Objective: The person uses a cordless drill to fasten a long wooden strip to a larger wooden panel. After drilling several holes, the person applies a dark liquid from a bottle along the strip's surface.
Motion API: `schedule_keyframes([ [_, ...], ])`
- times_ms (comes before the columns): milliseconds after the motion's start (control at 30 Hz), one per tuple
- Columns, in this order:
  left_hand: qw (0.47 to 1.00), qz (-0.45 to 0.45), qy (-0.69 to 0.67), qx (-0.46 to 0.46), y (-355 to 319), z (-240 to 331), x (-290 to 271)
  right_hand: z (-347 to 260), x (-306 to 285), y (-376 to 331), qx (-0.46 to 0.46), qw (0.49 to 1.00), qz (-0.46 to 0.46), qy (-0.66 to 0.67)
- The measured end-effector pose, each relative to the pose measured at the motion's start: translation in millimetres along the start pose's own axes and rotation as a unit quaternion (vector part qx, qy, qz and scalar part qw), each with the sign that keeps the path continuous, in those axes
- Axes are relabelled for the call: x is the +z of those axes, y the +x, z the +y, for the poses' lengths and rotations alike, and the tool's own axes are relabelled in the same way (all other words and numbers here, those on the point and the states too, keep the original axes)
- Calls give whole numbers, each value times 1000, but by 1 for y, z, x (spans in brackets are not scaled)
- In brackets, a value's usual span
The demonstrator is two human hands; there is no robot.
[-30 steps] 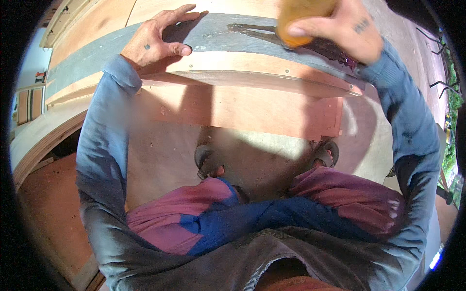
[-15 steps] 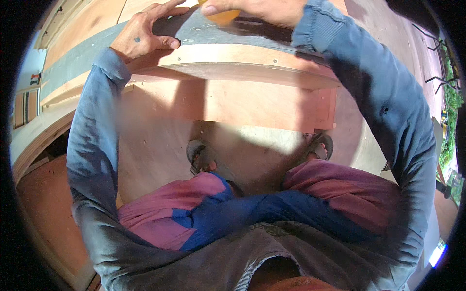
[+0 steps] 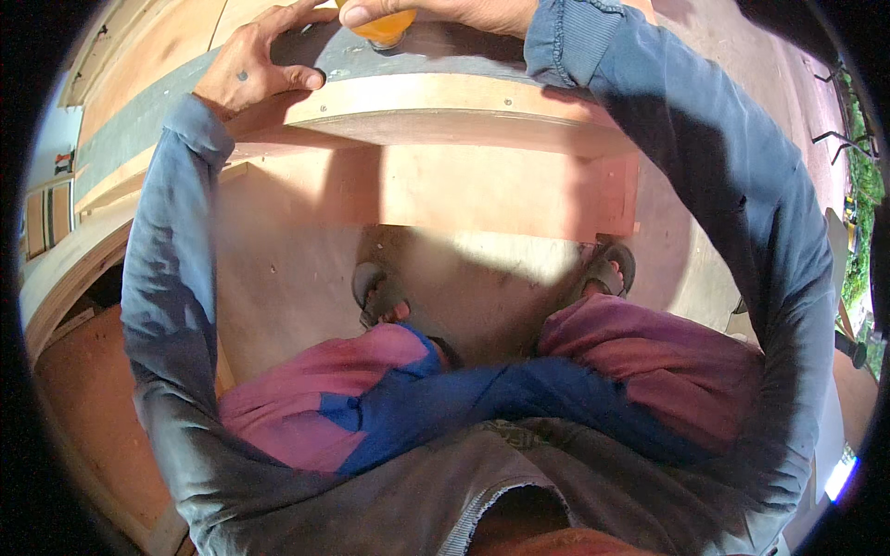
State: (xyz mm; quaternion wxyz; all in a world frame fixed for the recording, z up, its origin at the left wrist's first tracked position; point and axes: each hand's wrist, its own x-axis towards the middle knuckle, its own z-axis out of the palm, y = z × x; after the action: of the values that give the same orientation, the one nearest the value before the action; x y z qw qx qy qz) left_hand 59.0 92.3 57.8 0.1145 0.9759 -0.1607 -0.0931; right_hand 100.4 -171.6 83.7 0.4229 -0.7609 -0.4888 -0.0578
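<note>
At the top edge, my right hand is closed around an orange rounded object with a pale lower rim. Its kind cannot be made out, since the fingers and the picture's edge hide part of it. The object is at the dark grey strip along the top of a wooden piece. To the left, my left hand rests on that same strip, thumb and fingers apart, holding nothing. Its fingertips run close to the upper edge of the picture.
Below the strip runs a pale wooden edge with screw heads. A light board stands under it, near my sandalled feet. A curved plywood edge lies at the left. Black metal hooks stick out at the far right.
My right hand has moved left along the strip with the orange object. The left hand keeps its place on the wood, while the whole view has shifted slightly.
</note>
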Motion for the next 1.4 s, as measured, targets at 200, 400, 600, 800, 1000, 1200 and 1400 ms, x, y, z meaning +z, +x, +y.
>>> schedule_keyframes([
  [200,988,73,-83,107,-10,0,0,-4,-53,-47,-15,993,73,-91],
  [400,992,69,-57,89,-5,3,1,-10,-139,-113,118,987,102,-47],
  [600,993,51,-45,98,5,-9,3,-2,-194,-156,302,937,135,108],
  [800,992,51,-73,87,6,-4,3,13,-153,-145,214,969,120,27],
  [1000,992,52,-84,79,0,-3,4,34,-89,-92,142,986,75,-37],
  [1200,992,70,-77,67,-4,1,5,26,-124,-118,151,985,79,-35],
  [1400,990,66,-74,100,1,-9,4,23,-86,-84,83,995,51,-16],
])
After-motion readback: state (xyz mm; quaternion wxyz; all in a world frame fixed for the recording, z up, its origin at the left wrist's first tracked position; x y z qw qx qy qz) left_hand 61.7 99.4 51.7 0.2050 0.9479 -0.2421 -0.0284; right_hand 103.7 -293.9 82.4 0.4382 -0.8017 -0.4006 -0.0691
